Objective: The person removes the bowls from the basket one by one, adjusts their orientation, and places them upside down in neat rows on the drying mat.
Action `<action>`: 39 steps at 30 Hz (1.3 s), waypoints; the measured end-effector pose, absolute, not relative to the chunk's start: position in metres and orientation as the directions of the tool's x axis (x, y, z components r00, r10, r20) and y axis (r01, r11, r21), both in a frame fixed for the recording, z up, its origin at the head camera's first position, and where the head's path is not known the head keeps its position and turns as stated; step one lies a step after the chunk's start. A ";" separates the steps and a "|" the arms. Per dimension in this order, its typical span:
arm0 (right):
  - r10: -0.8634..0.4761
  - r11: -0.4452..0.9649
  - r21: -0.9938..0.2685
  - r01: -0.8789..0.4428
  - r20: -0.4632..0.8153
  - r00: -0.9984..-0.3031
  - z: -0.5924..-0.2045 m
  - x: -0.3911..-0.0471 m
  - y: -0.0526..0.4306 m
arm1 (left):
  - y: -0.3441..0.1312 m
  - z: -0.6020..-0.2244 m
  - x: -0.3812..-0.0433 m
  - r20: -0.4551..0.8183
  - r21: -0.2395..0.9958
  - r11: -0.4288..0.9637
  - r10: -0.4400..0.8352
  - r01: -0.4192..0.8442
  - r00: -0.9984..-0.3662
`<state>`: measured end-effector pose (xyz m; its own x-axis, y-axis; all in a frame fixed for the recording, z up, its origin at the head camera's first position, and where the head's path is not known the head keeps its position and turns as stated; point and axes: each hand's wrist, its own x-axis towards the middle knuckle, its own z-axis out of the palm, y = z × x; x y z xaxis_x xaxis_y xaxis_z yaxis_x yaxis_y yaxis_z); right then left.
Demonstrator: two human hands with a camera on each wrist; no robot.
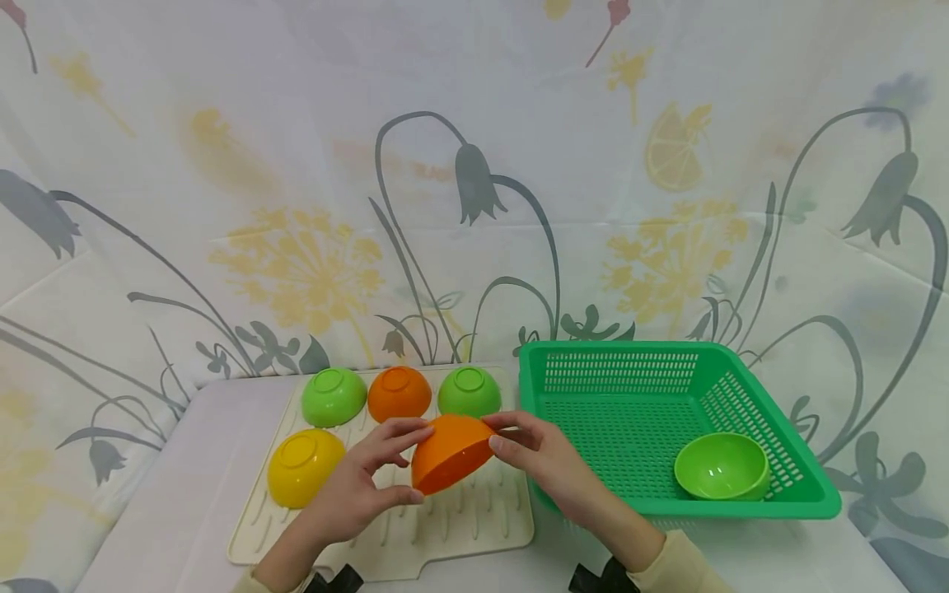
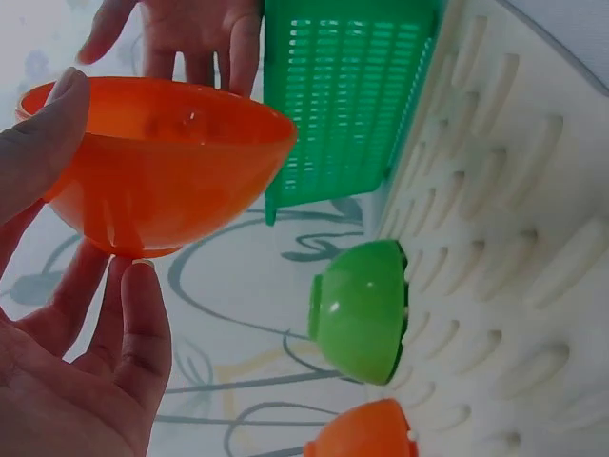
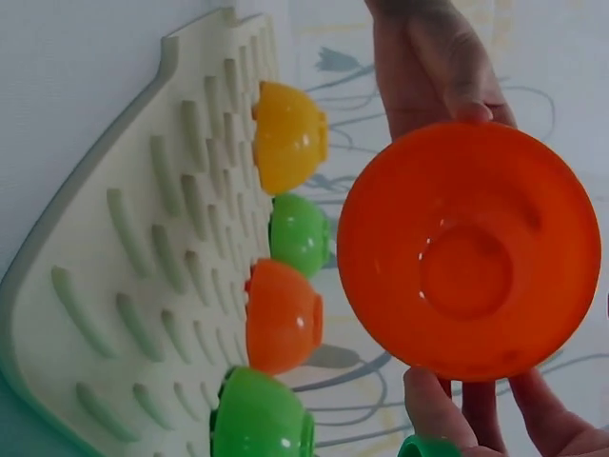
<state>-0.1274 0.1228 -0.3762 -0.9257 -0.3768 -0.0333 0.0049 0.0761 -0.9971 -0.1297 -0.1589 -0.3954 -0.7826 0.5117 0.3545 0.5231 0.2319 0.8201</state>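
Observation:
An orange bowl (image 1: 452, 451) is held tilted above the front of the cream drying mat (image 1: 474, 527), its inside facing the right wrist view. My left hand (image 1: 363, 478) grips it from the left, thumb (image 2: 57, 124) over the rim and fingertips beneath by the foot. On the opposite side my right hand (image 1: 549, 461) holds the rim between thumb and fingers. Upside down on the mat stand a yellow bowl (image 1: 304, 468), a green bowl (image 1: 334, 397), another orange bowl (image 1: 399, 394) and a second green bowl (image 1: 469, 391).
A green plastic basket (image 1: 615, 350) with slotted walls stands right of the mat. Inside it, at the right front, a light green bowl (image 1: 722, 468) sits upright. Behind the table hangs a flower-printed cloth (image 1: 474, 99).

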 end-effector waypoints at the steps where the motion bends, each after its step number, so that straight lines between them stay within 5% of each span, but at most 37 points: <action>1: -0.377 0.077 -0.997 0.006 -0.035 -0.926 -0.376 -0.127 0.123 | -0.158 -0.395 -0.129 0.366 0.809 0.234 0.517 0.540 -0.774; 30: -0.319 0.059 -0.998 0.031 -0.048 -0.947 -0.376 -0.123 0.118 | -0.147 -0.391 -0.123 0.458 0.780 0.150 0.526 0.608 -0.717; 39: -0.292 0.013 -1.000 -0.008 0.004 -0.956 -0.379 -0.122 0.118 | -0.147 -0.393 -0.125 0.409 0.846 0.119 0.478 0.519 -0.777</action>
